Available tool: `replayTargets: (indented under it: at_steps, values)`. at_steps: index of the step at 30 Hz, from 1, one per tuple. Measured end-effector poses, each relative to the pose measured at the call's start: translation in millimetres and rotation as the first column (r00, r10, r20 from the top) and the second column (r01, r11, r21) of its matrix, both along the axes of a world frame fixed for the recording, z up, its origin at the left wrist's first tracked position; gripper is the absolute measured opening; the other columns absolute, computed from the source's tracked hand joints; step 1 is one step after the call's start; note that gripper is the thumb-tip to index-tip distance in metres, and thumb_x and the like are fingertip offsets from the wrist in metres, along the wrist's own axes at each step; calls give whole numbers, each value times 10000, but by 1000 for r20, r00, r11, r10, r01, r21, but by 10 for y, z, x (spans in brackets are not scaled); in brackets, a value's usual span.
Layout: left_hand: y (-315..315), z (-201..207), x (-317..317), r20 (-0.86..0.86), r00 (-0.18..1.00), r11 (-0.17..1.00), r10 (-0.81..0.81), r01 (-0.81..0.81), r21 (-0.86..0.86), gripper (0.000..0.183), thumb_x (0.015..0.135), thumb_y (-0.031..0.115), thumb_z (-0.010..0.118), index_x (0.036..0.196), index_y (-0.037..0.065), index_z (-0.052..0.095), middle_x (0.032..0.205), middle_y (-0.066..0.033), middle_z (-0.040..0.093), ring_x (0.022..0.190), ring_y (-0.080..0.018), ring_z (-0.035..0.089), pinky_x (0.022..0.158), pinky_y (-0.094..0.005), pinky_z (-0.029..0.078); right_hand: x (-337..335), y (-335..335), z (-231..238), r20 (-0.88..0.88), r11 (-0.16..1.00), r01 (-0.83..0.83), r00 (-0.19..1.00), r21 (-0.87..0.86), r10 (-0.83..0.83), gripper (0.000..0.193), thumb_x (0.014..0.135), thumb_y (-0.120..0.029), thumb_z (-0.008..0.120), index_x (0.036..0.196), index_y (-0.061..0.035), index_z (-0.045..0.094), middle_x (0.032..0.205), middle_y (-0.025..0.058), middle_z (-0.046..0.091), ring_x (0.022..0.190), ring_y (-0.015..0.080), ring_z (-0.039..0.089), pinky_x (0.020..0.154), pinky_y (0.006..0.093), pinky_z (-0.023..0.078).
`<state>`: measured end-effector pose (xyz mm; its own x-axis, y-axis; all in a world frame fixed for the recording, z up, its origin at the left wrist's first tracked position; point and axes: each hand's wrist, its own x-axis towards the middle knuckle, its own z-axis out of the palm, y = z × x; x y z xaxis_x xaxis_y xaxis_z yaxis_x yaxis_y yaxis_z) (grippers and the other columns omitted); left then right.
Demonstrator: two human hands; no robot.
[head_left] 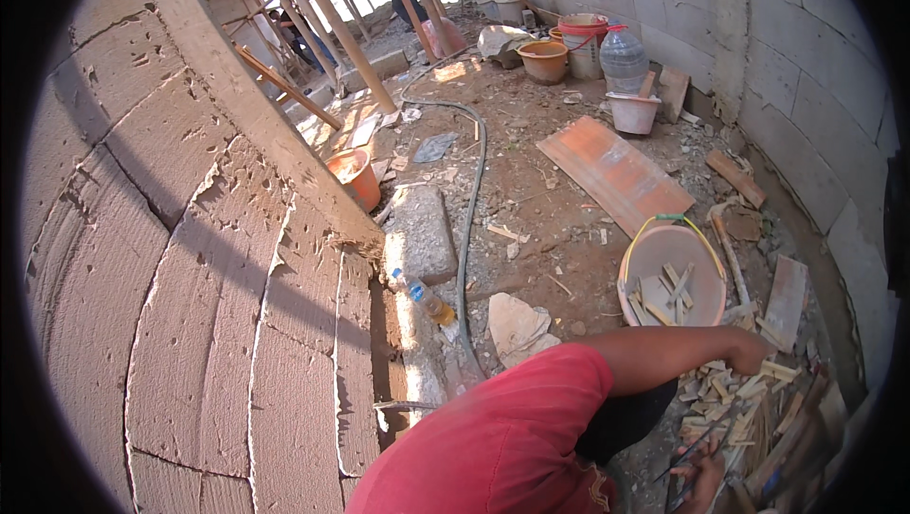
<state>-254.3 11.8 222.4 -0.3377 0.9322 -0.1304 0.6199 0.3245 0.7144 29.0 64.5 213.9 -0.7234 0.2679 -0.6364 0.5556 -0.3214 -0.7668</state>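
My left arm, in a red sleeve, stretches across to the right, and my left hand (pixel 749 351) reaches down to the edge of a pile of short wooden pieces (pixel 725 391). Its fingers are mostly hidden, so a grip cannot be made out. Lower down, close to my dark-trousered knee, my right hand (pixel 702 478) is closed round a thin dark tool (pixel 690 452) whose exact kind is unclear. Just beyond my left forearm, a pale bucket (pixel 675 239) with a yellow-green handle lies tipped toward me, several short wood strips (pixel 675 288) inside.
A block wall (pixel 796 88) curves along the right; a rough block wall (pixel 209 306) fills the left. A hose (pixel 479 163) crosses the dirt floor. A reddish board (pixel 616 173), a plastic bottle (pixel 431 304), buckets (pixel 543 61) and a water jug (pixel 624 59) stand or lie around. People are behind poles.
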Motion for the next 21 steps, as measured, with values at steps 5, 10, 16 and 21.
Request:
replayTargets:
  at_steps: [5, 10, 16, 21]
  values:
    - [-112, 247, 62, -18, 1000, 1000, -17, 17, 16, 414, 823, 141, 534, 1211, 1, 566, 996, -208, 670, 825, -323, 667, 708, -416, 511, 16, 88, -68, -248, 987, 60, 964, -146, -95, 750, 853, -132, 571, 1489, 31, 210, 1210, 201, 517, 844, 308, 653, 531, 394, 616]
    - [-384, 835, 166, 66, 998, 987, -13, 2, 162, 407, 914, 230, 527, 1262, 20, 515, 1135, -266, 615, 1088, -416, 581, 940, -442, 437, -1, 47, 498, -342, 969, 78, 927, -232, -157, 765, 779, 32, 490, 1481, 89, 192, 1148, 228, 565, 917, 325, 664, 500, 358, 615]
    - [-285, 1066, 348, 153, 984, 983, -88, 61, 171, 359, 975, 251, 516, 1207, -22, 541, 1009, -187, 632, 912, -268, 582, 852, -396, 446, 166, 168, 911, -407, 980, 34, 906, -198, -114, 740, 780, 28, 439, 1490, 59, 234, 1213, 241, 553, 993, 324, 645, 614, 376, 616]
    - [-208, 1164, 630, 75, 979, 961, -190, 169, 220, 362, 976, 252, 514, 1204, -28, 535, 1023, -211, 634, 947, -322, 595, 877, -401, 439, 430, 155, 1154, -403, 993, 39, 912, -112, -81, 696, 817, 28, 429, 1494, 30, 266, 1221, 195, 566, 1006, 272, 646, 636, 331, 610]
